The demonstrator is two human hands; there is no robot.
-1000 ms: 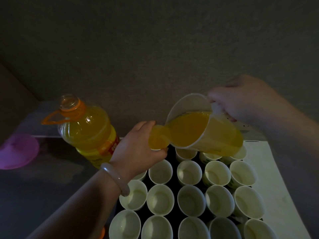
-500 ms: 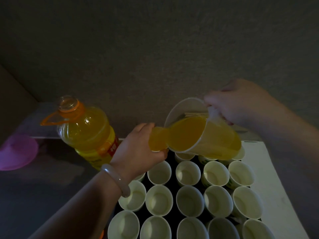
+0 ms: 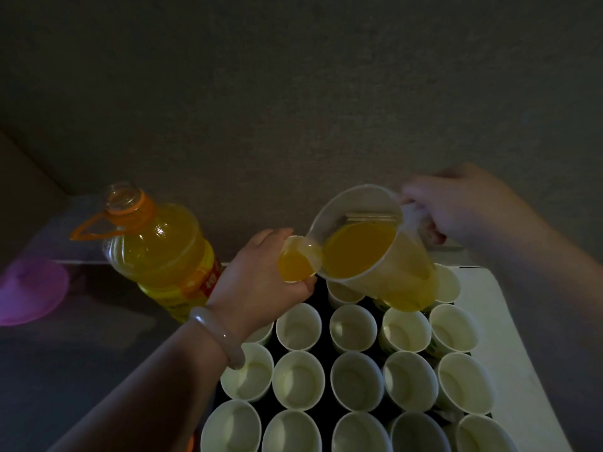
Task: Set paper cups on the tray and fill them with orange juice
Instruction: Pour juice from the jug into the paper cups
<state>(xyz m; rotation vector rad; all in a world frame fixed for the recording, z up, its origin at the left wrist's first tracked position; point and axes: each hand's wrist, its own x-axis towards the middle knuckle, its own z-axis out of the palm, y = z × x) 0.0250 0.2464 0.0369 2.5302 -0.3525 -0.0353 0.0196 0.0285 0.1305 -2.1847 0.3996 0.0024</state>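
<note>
**Q:** What is shown at the left of the frame, and what hazard is posed there?

**A:** A pink lid (image 3: pixel 31 290) is seen at far left on the table (image 3: pixel 98 347). Beside it the juice bottle (image 3: pixel 160 252) is stood uncapped, close to the left forearm. If the arm is drawn back carelessly, the bottle could be knocked over and juice lost through the open neck.

**Q:** How are the hands engaged at the centre?

**A:** The left hand (image 3: pixel 257 285) is wrapped round a paper cup (image 3: pixel 298 261) at the upper-left corner of the tray (image 3: pixel 326 346). Whether the cup is lifted clear cannot be told. The cup is seen nearly full. The pitcher (image 3: pixel 375 249) is tilted with its spout at the cup's rim and is gripped by the handle in the right hand (image 3: pixel 456 203). Overflow across the fingers is judged the nearest risk, should the tilt not be eased. The thin paper wall might also be squeezed and juice forced out.

**Q:** And towards the right?

**A:** Empty cups (image 3: pixel 355 327) are packed rim to rim on the dark tray, beside a white board (image 3: pixel 509 353). The pitcher's base is held just above the back row. If it is lowered, one cup could be tipped and its neighbours toppled.
</note>
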